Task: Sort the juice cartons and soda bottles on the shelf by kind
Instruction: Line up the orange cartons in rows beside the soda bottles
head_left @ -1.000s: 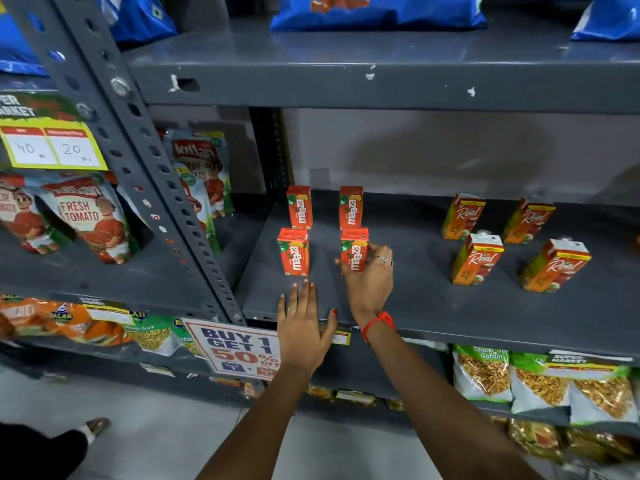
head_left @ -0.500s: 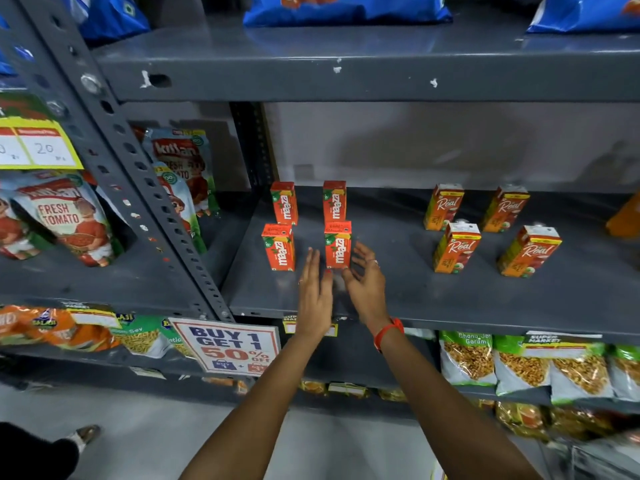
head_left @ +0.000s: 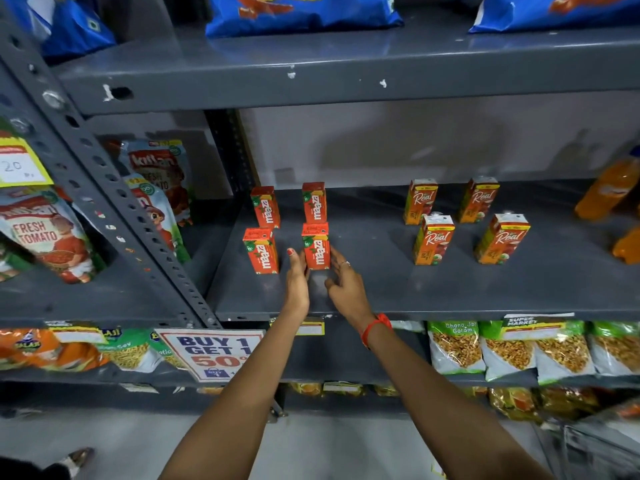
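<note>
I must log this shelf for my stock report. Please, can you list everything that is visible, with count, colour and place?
Maaza cartons: four, red, middle shelf left, two rows.
Real cartons: four, orange-yellow, middle shelf centre-right.
Soda bottles: two partly visible, orange, far right.
Tomato pouches: several, red-white, left bay.
Blue bags: several, top shelf.
Snack packs: several, green-white, lower shelf.
Offer sign: one, white, lower shelf edge.
Left hand: beside the front-right Maaza carton.
Right hand: fingers at that carton's other side.

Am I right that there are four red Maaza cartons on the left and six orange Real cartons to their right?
Not quite: the head view shows four Real cartons, not six, standing two by two right of the four Maaza cartons.
</note>
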Demonstrator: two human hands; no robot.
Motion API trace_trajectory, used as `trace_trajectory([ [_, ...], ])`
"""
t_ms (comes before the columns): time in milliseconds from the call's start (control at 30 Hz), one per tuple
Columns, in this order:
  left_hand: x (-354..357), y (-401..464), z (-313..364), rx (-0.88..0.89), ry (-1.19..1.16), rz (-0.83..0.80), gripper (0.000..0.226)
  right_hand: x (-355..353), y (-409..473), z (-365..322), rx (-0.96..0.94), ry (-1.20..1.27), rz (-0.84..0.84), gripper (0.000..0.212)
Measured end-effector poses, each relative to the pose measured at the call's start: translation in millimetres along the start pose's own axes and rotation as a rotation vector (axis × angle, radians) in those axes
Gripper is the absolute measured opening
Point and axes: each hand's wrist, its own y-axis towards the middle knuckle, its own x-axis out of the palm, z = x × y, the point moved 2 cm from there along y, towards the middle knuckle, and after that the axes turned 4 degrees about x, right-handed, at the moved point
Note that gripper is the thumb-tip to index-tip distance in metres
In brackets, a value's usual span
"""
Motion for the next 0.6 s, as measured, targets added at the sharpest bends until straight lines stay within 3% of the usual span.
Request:
trace_trajectory([
  [133,1.7,-3.1,-4.2,0.001,-0.012,0.025,0.056,-3.6,-3.3,1.9,0.034,0.037,0.013,0.070],
  [300,7.4,-24.2,-16.5,0.052,-0.008,0.292,0.051,-32.4,-31.1,19.4,0.003,0.166,0.124,0.060],
  [467,53.1,-68.1,-23.5,0.257,0.131,0.563,0.037,-114.3,-66.0,51.4,-0.023,0.259,0.449,0.045],
  [533,90.1,-84.8,-26.0,0.373,0.192,0.551,0.025,-156.8,-69.6,62.8,0.017,0.361,0.655,0.037],
  [600,132.6,-92.5,-30.8,0.390,0.212,0.358,0.020,-198.8,-64.9,72.9,0.070,0.484,0.817,0.038],
])
